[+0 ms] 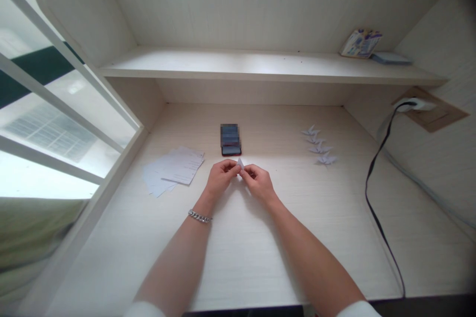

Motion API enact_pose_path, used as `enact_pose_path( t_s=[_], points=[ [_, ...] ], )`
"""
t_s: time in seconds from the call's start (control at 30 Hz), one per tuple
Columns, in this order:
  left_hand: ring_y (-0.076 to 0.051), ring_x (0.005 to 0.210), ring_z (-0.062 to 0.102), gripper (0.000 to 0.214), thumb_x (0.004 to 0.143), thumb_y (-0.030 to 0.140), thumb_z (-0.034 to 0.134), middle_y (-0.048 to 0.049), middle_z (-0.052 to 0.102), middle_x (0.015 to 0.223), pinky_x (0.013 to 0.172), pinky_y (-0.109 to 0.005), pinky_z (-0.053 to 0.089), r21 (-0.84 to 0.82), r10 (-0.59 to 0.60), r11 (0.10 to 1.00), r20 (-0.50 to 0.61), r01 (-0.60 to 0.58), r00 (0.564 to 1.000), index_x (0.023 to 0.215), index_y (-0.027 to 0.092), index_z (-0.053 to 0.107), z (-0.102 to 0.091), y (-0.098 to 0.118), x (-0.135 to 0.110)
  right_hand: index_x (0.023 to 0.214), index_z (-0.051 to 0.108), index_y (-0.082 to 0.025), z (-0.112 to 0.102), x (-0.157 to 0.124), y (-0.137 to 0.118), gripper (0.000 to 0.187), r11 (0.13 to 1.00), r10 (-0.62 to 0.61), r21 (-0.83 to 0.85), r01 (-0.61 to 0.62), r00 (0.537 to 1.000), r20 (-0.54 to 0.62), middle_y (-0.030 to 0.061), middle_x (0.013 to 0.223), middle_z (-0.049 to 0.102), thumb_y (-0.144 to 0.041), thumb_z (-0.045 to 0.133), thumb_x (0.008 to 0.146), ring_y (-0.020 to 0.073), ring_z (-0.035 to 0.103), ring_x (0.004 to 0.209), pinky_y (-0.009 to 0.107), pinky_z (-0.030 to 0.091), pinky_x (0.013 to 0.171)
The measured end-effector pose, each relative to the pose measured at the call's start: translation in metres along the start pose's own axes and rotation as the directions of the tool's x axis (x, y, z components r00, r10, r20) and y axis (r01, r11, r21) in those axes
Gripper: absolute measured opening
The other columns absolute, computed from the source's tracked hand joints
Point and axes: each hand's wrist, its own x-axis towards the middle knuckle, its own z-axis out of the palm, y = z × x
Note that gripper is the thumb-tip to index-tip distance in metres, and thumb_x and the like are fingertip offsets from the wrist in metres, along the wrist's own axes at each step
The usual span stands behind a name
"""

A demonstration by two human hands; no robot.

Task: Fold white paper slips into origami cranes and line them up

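Between my two hands is a small piece of folded white paper (240, 163), its pointed tip showing above the fingers. My left hand (222, 176), with a chain bracelet on the wrist, pinches it from the left. From the right, my right hand (257, 181) pinches it between thumb and fingers. The lower part of the paper is hidden by my fingertips. Just beyond my hands lies a phone (230, 139), its screen blurred out. Several folded paper cranes (320, 149) stand in a row to the right.
Loose white paper sheets (182, 166) overlap on the desk (238, 257) at the left. A black cable (372, 173) runs from a wall socket (431, 108) down the right side. The shelf (223, 64) above holds a small colourful box (360, 43) and a flat bluish item (391, 58).
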Motion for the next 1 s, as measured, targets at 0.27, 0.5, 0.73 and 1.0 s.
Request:
enact_pose_path(
  t_s=[0.27, 0.5, 0.73, 1.0],
  points=[
    [-0.011, 0.063, 0.054, 0.023, 0.068, 0.033, 0.070, -0.0034, 0.061, 0.069, 0.061, -0.024, 0.042, -0.125, -0.106, 0.985, 0.100, 0.119, 0.989, 0.077, 0.012, 0.067, -0.005, 0.005, -0.002, 0.082, 0.064, -0.017, -0.002, 0.001, 0.003, 0.023, 0.984, 0.031, 0.178, -0.022, 0.999, -0.045, 0.0040, 0.075, 0.064, -0.038, 0.059, 0.078, 0.0150, 0.057, 0.066, 0.025, 0.045, 0.059],
    [-0.011, 0.061, 0.053, 0.028, 0.070, 0.035, 0.069, -0.0041, 0.061, 0.068, 0.057, -0.023, 0.040, -0.154, -0.148, 0.972, 0.179, 0.176, 0.973, 0.082, 0.010, 0.068, -0.003, 0.009, -0.004, 0.083, 0.064, -0.018, -0.003, 0.006, 0.010, 0.022, 0.947, 0.063, 0.317, -0.054, 0.998, -0.019, 0.0026, 0.072, 0.064, -0.037, 0.064, 0.073, 0.0139, 0.057, 0.059, 0.025, 0.045, 0.052],
    [-0.010, 0.061, 0.051, 0.029, 0.068, 0.037, 0.070, -0.0037, 0.061, 0.071, 0.058, -0.023, 0.038, -0.182, -0.158, 0.964, 0.189, 0.193, 0.969, 0.082, 0.012, 0.068, -0.001, 0.011, -0.004, 0.087, 0.064, -0.018, 0.001, 0.002, 0.004, 0.019, 0.974, 0.026, 0.228, 0.000, 0.994, -0.111, 0.0047, 0.081, 0.065, -0.033, 0.062, 0.075, 0.0149, 0.060, 0.066, 0.025, 0.047, 0.054],
    [-0.009, 0.058, 0.047, 0.028, 0.071, 0.039, 0.067, -0.0024, 0.058, 0.066, 0.055, -0.023, 0.036, -0.109, -0.140, 0.981, 0.164, 0.159, 0.976, 0.077, 0.012, 0.066, 0.001, 0.007, -0.003, 0.089, 0.062, -0.019, 0.002, -0.002, -0.002, 0.017, 0.992, -0.069, 0.085, 0.091, 0.970, -0.234, 0.0034, 0.082, 0.060, -0.028, 0.061, 0.075, 0.0148, 0.059, 0.070, 0.024, 0.047, 0.054]
  ],
)
